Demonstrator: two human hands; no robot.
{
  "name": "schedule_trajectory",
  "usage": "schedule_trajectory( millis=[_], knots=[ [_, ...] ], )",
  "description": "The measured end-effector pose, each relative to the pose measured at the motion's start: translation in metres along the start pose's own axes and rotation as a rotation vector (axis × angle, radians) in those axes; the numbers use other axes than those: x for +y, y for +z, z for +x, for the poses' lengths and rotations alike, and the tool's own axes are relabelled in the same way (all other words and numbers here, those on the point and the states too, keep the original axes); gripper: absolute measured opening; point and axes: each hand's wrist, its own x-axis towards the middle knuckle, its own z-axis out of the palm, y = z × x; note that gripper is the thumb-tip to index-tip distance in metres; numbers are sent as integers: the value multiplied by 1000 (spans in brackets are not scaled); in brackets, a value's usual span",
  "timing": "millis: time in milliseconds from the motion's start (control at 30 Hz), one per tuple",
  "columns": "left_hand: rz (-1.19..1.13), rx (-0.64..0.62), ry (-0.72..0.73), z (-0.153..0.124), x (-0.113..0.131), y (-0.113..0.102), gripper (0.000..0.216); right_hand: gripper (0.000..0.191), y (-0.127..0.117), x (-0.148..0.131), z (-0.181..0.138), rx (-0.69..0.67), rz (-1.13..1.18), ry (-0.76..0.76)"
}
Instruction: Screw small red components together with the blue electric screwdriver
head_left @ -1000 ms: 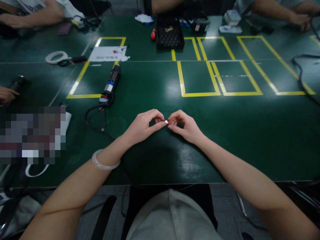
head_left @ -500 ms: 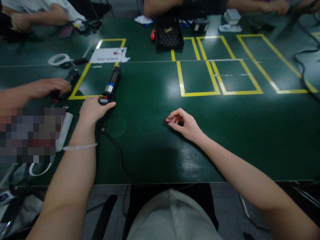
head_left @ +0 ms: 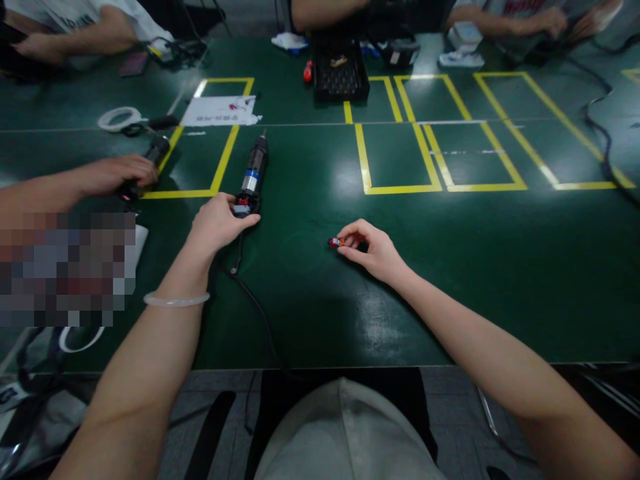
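Holding a cylindrical, silver-banded tool (head_left: 253, 170), the left grip (head_left: 219, 221) curves.

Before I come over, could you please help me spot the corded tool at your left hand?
On the green table, find the leftmost yellow taped rectangle. Just right of it, the left hand holds the black corded tool by its cable end. Its silver and blue bands set it apart from the dark tool in another person's hand.

White sheet (head_left: 217, 107) is bearing small characters (head_left: 214, 119), far-left shirt (head_left: 117, 10) is showing dark lettering (head_left: 75, 22), far-right shirt (head_left: 493, 9) red lettering (head_left: 523, 7); none legible.
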Motion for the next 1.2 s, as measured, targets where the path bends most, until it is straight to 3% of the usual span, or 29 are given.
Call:
schedule_trajectory(
  millis=[200,400,767,1200],
  knots=[
    [-24,-67,154,-32,56,8,69,15,-1,-4,0,-11,-84,-25],
    [-2,-122,314,-56,86,16,62,15,1,-9,-2,-37,-203,-102],
    [23,-149,493,-76,103,21,55,12,5,-8,-3,-76,-369,-151],
    [7,-170,519,-77,103,21,56,12,4,-12,-2,-65,-372,-139]
  ],
)
